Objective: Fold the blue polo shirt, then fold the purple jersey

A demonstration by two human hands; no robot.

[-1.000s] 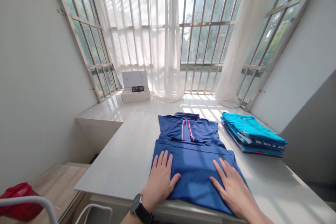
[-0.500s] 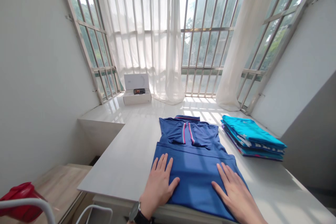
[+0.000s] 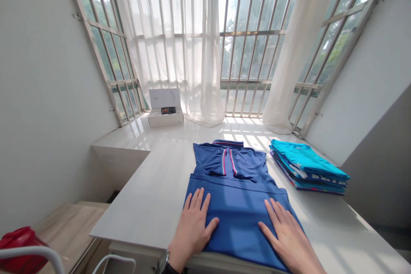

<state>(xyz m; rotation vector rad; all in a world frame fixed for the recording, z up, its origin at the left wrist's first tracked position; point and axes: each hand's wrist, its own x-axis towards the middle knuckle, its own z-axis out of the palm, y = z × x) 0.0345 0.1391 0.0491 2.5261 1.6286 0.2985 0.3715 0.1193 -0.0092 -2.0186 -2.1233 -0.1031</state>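
Note:
A navy blue polo shirt (image 3: 237,209) lies on the white tabletop, its collar toward the window. The sleeves are folded inward, so their striped cuffs sit side by side in the middle, and the lower part is turned up over the body. My left hand (image 3: 194,222) rests flat on the left side of the folded part, fingers spread, with a watch on the wrist. On the right side my right hand (image 3: 285,231) also lies flat, fingers stretched toward the window. Neither hand grips the cloth.
Several folded garments are stacked in a pile (image 3: 308,167) right of the shirt, a turquoise one on top. A white box (image 3: 165,117) with its lid up and a dark device in it stands by the curtain (image 3: 205,72). A red object (image 3: 22,248) is at lower left.
The camera view has shifted very slightly. Both hands stay flat on the shirt in the same places, and the shirt keeps its shape.

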